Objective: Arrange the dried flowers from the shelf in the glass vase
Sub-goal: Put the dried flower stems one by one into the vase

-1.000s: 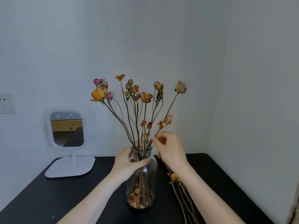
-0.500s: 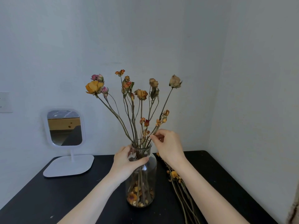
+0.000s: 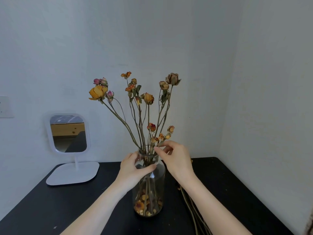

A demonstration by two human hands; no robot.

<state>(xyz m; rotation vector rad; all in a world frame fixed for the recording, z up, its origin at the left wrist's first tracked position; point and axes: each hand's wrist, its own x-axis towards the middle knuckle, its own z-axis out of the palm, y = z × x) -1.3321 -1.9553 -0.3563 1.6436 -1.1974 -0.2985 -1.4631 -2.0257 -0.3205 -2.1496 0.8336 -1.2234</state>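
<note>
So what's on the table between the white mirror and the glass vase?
Only the left forearm crosses it; otherwise the black tabletop is bare, per the head view.

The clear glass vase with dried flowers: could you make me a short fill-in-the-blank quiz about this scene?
1. The left hand grips the clear glass vase at its ____.
2. The white-framed mirror stands to the vase's ____.
3. The loose dried stems lie on the ____ tabletop.
4. The right hand pinches a ____.

Missing: neck; left; black; stem
</note>
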